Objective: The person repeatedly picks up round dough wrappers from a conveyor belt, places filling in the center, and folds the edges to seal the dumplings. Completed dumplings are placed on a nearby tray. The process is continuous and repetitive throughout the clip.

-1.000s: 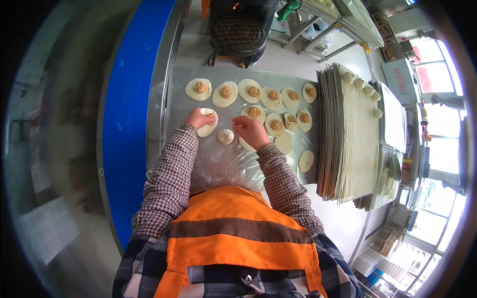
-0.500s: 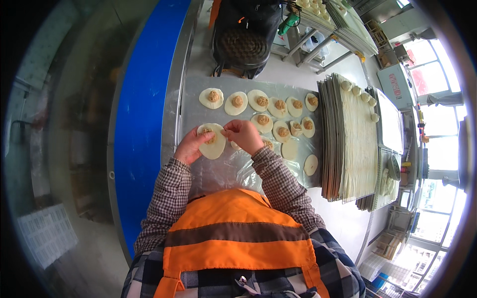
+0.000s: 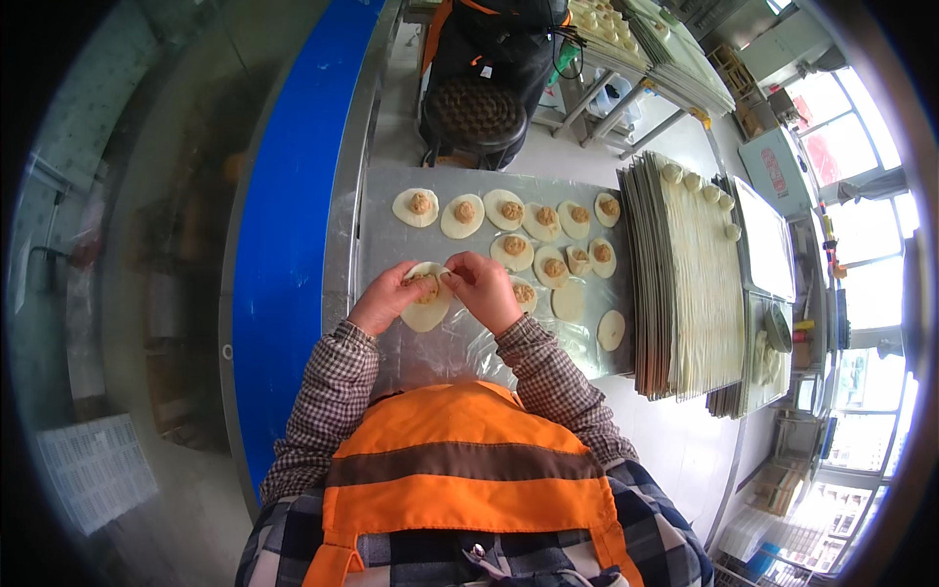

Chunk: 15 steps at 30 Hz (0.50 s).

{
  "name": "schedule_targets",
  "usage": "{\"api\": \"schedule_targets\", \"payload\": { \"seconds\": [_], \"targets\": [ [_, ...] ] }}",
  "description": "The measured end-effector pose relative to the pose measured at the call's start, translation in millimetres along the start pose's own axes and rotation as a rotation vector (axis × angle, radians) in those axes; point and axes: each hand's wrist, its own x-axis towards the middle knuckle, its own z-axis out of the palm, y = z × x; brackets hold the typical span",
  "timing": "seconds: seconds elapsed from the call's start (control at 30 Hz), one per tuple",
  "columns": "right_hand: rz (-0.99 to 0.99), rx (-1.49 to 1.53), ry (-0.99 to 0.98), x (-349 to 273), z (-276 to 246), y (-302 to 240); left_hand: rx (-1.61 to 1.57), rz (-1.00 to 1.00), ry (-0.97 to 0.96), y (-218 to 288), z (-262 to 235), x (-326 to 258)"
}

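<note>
A flat dough round (image 3: 425, 315) with a lump of brownish filling on it is held up above the table between my two hands. My left hand (image 3: 381, 298) grips its left edge, the thumb resting at the filling. With pinched fingertips, my right hand (image 3: 485, 292) holds the upper right edge of the same round. Beyond them, several dough rounds topped with filling (image 3: 463, 215) lie in loose rows. Two plain dough rounds (image 3: 611, 331) lie to the right of my right hand, and another filled one (image 3: 524, 293) sits close beside it, partly covered.
The metal table (image 3: 391, 362) has plastic film over it. A tall stack of trays (image 3: 699, 303), carrying a few dough balls, stands at its right edge. A blue strip (image 3: 284, 245) runs along the left. Past the far edge is a black chair-like object (image 3: 476, 112).
The right fingertips have come in from just beside the dough round to its upper right edge. Both hands and the round sit slightly lower and farther right; the view has shifted a little.
</note>
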Motion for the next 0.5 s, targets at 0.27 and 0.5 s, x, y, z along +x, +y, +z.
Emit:
{"api": "schedule_targets", "payload": {
  "seconds": [0.27,0.5],
  "targets": [
    [-0.085,-0.237,-0.045,-11.3,-2.0,-10.4,0.350,-0.051,-0.107,0.6,-1.6,2.9],
    [-0.075,-0.234,-0.119,-17.7,-6.8,-12.8,-0.012,0.001,-0.181,-10.2,-0.3,0.7]
  ]
}}
